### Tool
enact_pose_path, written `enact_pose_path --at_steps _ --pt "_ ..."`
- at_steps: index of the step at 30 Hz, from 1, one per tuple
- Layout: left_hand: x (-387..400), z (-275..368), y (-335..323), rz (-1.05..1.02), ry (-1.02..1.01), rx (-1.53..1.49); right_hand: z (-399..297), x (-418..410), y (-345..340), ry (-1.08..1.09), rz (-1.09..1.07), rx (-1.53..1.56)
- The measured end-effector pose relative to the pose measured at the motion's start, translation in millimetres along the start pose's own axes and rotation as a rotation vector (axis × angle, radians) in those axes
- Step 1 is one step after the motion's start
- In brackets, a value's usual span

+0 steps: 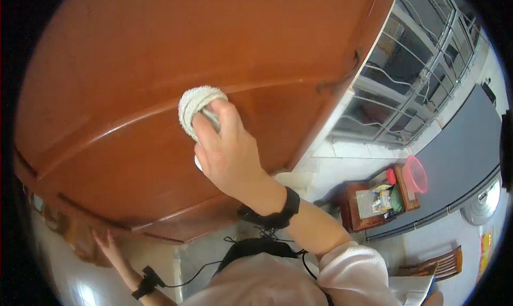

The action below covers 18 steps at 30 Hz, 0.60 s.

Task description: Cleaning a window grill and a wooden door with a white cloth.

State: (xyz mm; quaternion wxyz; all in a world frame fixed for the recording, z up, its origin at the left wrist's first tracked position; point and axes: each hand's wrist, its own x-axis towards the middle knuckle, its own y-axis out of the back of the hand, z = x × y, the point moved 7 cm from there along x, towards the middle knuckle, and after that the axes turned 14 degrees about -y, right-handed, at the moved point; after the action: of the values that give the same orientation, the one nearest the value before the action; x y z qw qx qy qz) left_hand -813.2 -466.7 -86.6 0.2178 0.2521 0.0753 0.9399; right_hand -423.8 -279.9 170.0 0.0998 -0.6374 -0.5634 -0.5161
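A reddish-brown wooden door (192, 49) with raised panel mouldings fills the upper left of the head view. My right hand (230, 149) presses a bunched white terry cloth (202, 95) against its surface, just below a curved moulding. The fingers are curled into the folds, and the palm hides part of the cloth. At the lower left, my left hand (107, 246) is by the door's near edge with fingers apart; whether they touch the door is hard to tell. Nothing shows in that hand. Both wrists wear black straps.
Beyond the door is a barred window (400, 77). To the right, a small wooden cabinet (354, 222) bears boxes and a pink plastic basket (415, 173). Farther right are a grey panel (457, 141), a wooden chair (441, 264) and a round silvery object (483, 201). A black cable (196, 273) runs from my left wrist.
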Motion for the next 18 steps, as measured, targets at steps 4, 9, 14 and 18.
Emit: enact_pose_path --at_steps 4,9,14,18 --pt "-2.9 -31.9 24.8 -0.009 -0.066 0.003 21.5 5.7 8.6 -0.059 0.025 -0.303" --pt "-16.3 -38.6 62.2 0.025 0.154 0.019 118.0 -2.0 77.9 -0.162 0.469 -0.497" --pt "-37.3 -61.6 99.1 0.138 0.276 -0.017 110.3 -13.3 49.2 -0.319 0.439 -0.382" --pt "-37.3 -59.6 105.2 0.197 0.188 0.025 25.5 -28.8 -27.8 -0.153 0.150 -0.161"
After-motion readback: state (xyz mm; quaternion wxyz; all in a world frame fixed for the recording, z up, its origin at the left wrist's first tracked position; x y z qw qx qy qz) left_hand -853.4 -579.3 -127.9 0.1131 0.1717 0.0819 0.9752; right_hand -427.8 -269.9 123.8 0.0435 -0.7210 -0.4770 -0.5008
